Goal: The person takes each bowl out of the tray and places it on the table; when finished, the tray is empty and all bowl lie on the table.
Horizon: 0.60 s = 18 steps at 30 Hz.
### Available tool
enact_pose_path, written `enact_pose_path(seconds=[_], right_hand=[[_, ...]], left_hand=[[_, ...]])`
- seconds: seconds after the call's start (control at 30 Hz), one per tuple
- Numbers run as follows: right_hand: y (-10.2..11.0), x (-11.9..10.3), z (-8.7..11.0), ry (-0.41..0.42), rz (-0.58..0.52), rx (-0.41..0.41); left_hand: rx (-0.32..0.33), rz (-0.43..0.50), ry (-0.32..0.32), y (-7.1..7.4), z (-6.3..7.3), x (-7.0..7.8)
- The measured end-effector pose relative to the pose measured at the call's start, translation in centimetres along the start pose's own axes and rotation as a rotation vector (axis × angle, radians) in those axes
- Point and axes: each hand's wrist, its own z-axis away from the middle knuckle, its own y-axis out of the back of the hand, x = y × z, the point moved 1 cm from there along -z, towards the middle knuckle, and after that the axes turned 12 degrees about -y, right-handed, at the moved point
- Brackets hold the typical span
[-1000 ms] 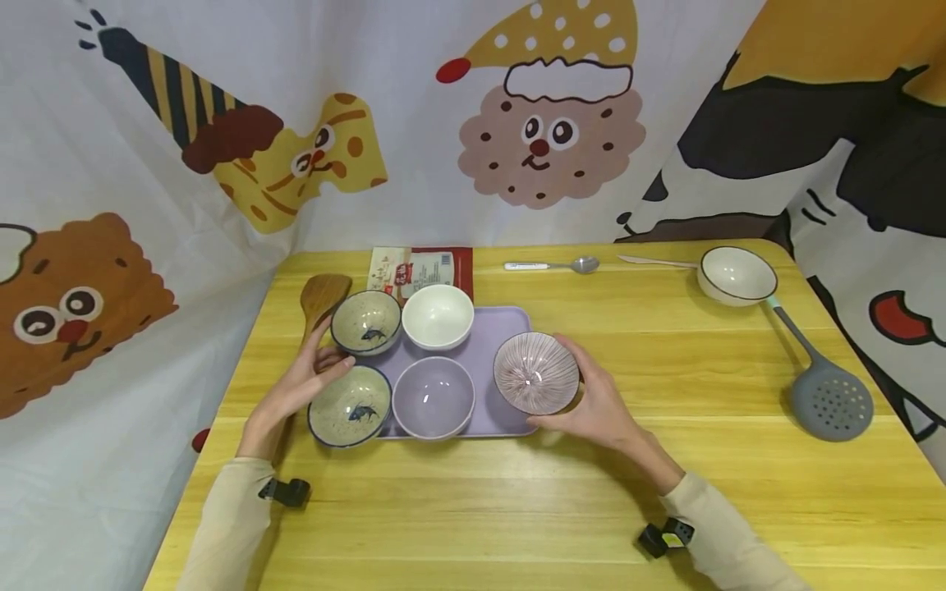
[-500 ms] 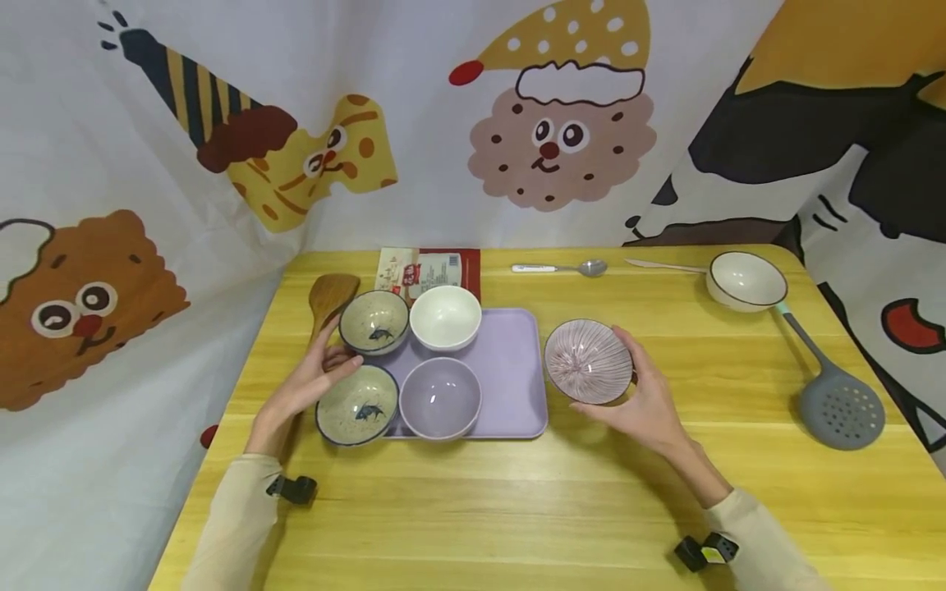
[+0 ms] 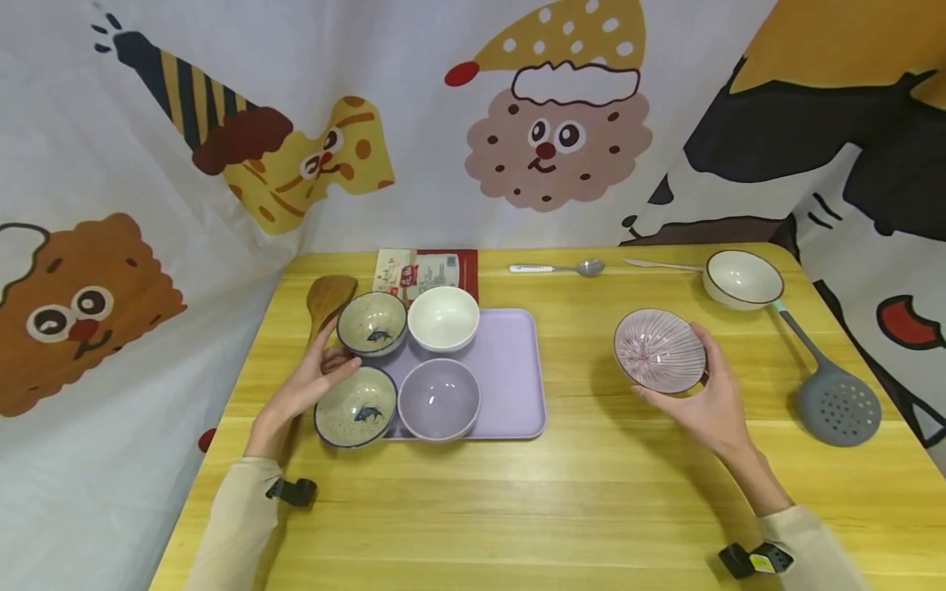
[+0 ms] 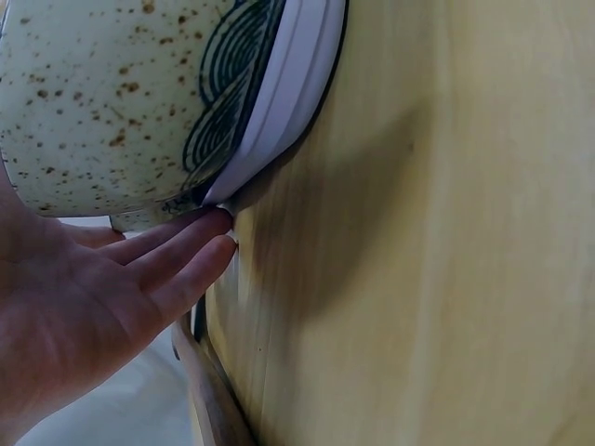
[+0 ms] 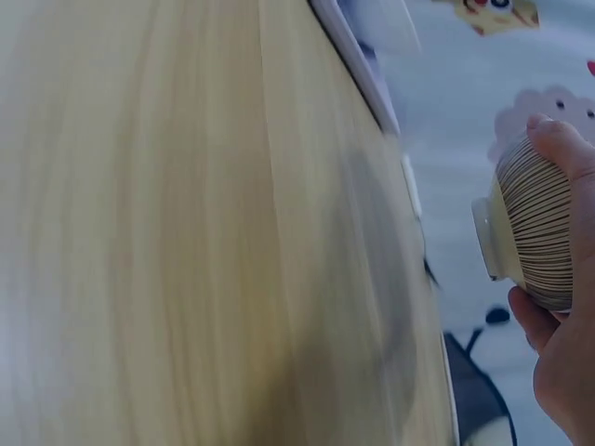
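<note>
My right hand (image 3: 713,398) grips a bowl with fine purple-brown lines (image 3: 660,350) by its right side, thumb and fingers around its wall. The bowl is held above the table, its foot clear of the wood in the right wrist view. My left hand (image 3: 303,386) rests beside the farther speckled fish bowl (image 3: 372,324), fingers nearly straight; the thumb lies between it and the nearer speckled fish bowl (image 3: 356,408). A white bowl (image 3: 443,318) and a lilac bowl (image 3: 439,400) stand to their right on a lilac tray (image 3: 510,373).
A wooden spatula (image 3: 328,295) lies left of the bowls. Behind are a food packet (image 3: 461,267) and a spoon (image 3: 557,268). At the back right are a dark-rimmed bowl (image 3: 742,279), a thin pale handle (image 3: 661,264) and a grey slotted skimmer (image 3: 838,406).
My right hand has carried the lined bowl rightward, from over the tray's right part to above the bare wood. My left hand and the other bowls have stayed in place.
</note>
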Motion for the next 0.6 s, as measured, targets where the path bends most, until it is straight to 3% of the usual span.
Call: enact_pose_path(seconds=[0.17, 0.4, 0.6], right_hand=[[1.9, 1.6, -0.6, -0.066, 0.001, 0.068], [4.8, 3.4, -1.4, -0.207, 0.072, 0.225], [6.3, 4.9, -2.2, -0.300, 0.107, 0.281]], left_hand=[[0.003, 0.007, -0.004, 0.0, 0.1, 0.0], [0.002, 0.016, 0.006, -0.1, 0.2, 0.0], [0.004, 0.020, 0.015, 0.0, 0.2, 0.0]])
